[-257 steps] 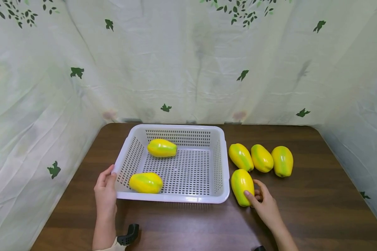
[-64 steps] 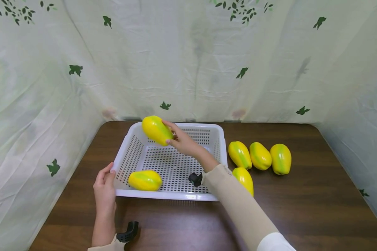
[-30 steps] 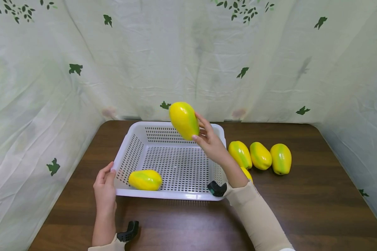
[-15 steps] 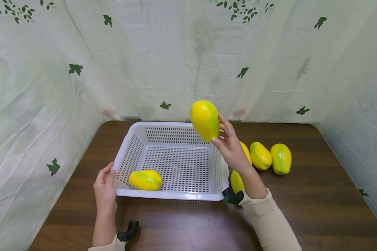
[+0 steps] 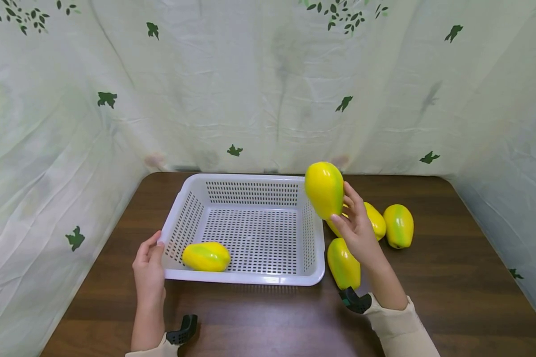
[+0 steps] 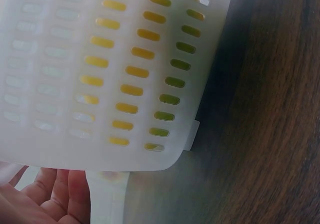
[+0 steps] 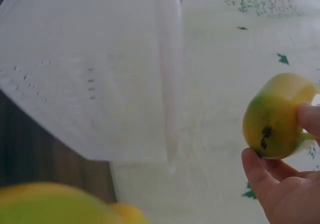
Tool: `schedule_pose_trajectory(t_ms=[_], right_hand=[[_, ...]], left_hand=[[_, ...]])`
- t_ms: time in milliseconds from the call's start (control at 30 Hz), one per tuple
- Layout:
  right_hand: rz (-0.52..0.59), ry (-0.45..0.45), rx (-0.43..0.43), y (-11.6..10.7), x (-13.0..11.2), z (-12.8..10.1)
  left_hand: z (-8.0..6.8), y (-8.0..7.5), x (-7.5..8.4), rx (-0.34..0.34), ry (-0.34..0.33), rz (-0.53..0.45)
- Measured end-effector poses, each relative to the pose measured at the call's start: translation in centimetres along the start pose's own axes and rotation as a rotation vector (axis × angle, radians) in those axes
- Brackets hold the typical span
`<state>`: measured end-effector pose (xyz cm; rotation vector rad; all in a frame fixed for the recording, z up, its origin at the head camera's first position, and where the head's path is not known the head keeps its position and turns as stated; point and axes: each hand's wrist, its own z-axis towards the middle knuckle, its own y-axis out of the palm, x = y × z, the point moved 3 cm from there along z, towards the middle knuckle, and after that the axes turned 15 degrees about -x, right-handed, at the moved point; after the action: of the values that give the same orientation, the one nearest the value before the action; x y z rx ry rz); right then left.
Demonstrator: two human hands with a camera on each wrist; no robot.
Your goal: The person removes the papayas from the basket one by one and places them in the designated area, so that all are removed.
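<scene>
My right hand (image 5: 361, 235) pinches a yellow-green papaya (image 5: 323, 188) between thumb and fingers, raised over the right rim of a white slotted basket (image 5: 245, 278). In the right wrist view the dark spot on that papaya's end (image 7: 266, 132) shows below the thumb. My left hand (image 5: 148, 270) holds the basket's left rim with thumb and fingers. One papaya (image 5: 206, 256) lies inside at the front left; its colour shows through the slots in the left wrist view. Right of the basket a papaya (image 5: 343, 265) lies near my right wrist, and another papaya (image 5: 335, 228) is mostly hidden behind the hand.
Farther right on the brown wooden table (image 5: 259, 317) lie two more papayas, one partly covered papaya (image 5: 376, 221) and one fully visible papaya (image 5: 399, 226). A pale leaf-print curtain (image 5: 268, 99) encloses the back and sides. Black wrist mounts (image 5: 183, 329) sit on both forearms.
The papaya that lay at the back of the basket has been lifted out by my right hand and carried right, lowering slightly in the last half second. My left hand stays on the rim.
</scene>
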<state>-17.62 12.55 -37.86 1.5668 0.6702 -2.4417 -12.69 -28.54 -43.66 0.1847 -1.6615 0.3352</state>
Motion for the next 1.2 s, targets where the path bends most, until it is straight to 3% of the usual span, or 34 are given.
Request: schedule_pose_trajectory(t_ms=[267, 667, 900, 1200], right_hand=[[-0.016, 0.124, 0.095, -1.2, 1.2, -3.2], [-0.036, 0.083, 0.117, -1.6, 3.4, -7.2], [-0.068, 0.192, 0.138, -1.6, 4.5, -10.0], [-0.101, 0.248, 0.167, -1.6, 5.2, -12.6]], left_hand=[[0.0, 0.0, 0.0, -0.002, 0.008, 0.005], [0.1, -0.1, 0.1, 0.004, 0.012, -0.011], [0.2, 0.0, 0.1, 0.002, 0.01, -0.016], [0.1, 0.0, 0.1, 0.007, 0.007, -0.011]])
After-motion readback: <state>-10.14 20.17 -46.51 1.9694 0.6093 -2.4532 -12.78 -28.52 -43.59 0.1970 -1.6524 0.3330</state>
